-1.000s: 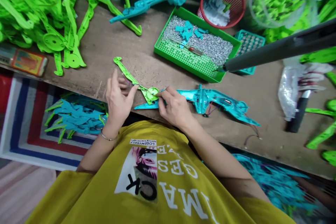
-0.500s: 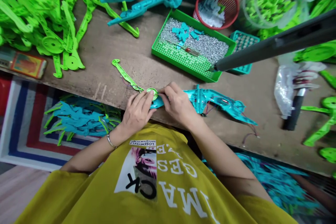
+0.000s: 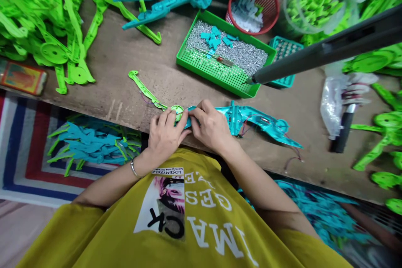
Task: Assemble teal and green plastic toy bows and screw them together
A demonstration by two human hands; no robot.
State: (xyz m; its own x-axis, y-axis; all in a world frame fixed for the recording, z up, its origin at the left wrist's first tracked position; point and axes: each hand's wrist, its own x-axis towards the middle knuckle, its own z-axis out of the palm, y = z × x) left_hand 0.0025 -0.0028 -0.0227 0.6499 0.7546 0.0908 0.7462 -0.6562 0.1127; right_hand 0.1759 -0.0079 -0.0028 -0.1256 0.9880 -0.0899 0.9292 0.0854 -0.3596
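Note:
A long turquoise plastic shell, open side up with wires inside, lies along the table edge before me. A thin lime-green arm with a round disc end meets its left end, with a thin wire along the arm. My left hand is closed over this joint, its fingers by the disc and its thumb towards the shell. Just to the right, my right hand pinches at the same shell, thumb and forefinger together. Whatever small piece or wire lies between these fingertips is hidden.
Behind the hands stands a green tray of screws, with turquoise bits and a screwdriver. A dark grey bar slants in from the right. Lime-green parts heap at left. A striped bin holds turquoise and green assemblies below the edge.
The whole view has shifted slightly, so things sit a little further left. My left thumb and fingers have shifted a little at the joint; my right hand stays at the shell.

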